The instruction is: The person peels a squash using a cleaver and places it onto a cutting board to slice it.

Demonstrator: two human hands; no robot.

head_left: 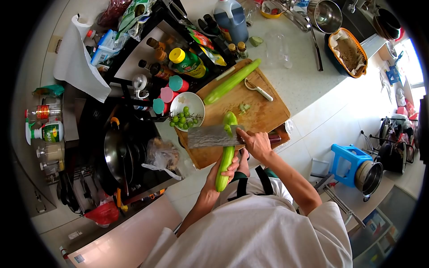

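1. Both gripped: left hand (213, 177), a long green vegetable (226, 159) partly over a brown wooden board (268, 114); right hand (256, 144), a broad steel cleaver (208, 137).
2. A white bowl (179, 102) sat nearby.
3. Yellow-capped green bottle (191, 63): label seemed unreadable.

Centre: broad silver-grey steel cleaver (208, 137) is displaying darker mottling; long cylindrical vegetable (224, 174) is shading from pale to deeper green. Toward two o'clock: rectangular wooden board (273, 107) is showing tan. Ten: round ceramic bowl (179, 100) is showing white beneath round green grapes (182, 118). Eleven: rounded green bottle (192, 66) is wearing a yellow cap (177, 55). Past three: plastic stool (348, 150) is showing blue.
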